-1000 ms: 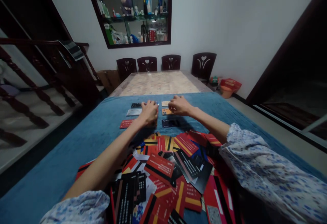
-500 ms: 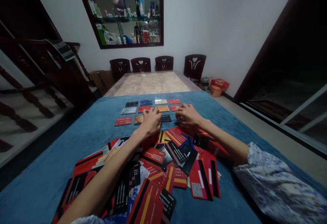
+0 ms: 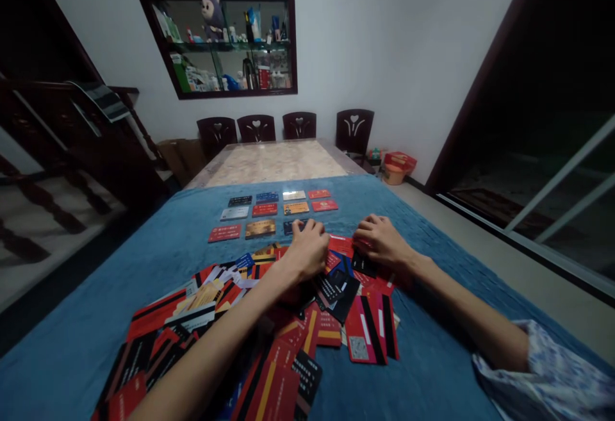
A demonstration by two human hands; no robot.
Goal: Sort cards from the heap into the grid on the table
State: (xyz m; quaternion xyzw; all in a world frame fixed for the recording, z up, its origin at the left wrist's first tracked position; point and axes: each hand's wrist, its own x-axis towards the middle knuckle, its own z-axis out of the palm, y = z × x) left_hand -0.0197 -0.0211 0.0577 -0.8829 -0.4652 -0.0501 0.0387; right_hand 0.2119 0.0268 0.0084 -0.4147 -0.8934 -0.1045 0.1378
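A loose heap of red, black and blue cards [image 3: 269,318] covers the near part of a blue cloth [image 3: 144,267]. Beyond it, several cards lie face up in neat rows [image 3: 276,209]. My left hand [image 3: 307,251] rests with curled fingers on the far edge of the heap, just below a dark card of the nearest row. My right hand [image 3: 382,241] sits beside it, fingers bent down onto cards at the heap's far right edge. Whether either hand grips a card is hidden under the fingers.
Past the cloth lies the bare marble tabletop [image 3: 273,161] with several dark chairs [image 3: 298,126] behind it. A wall cabinet [image 3: 223,36] holds bottles and a plush toy. A stair railing [image 3: 57,152] stands left, a red bin [image 3: 396,165] and glass door right.
Both hands have drawn back from the laid-out rows toward me and now rest on the heap's far edge. The rows now show fully.
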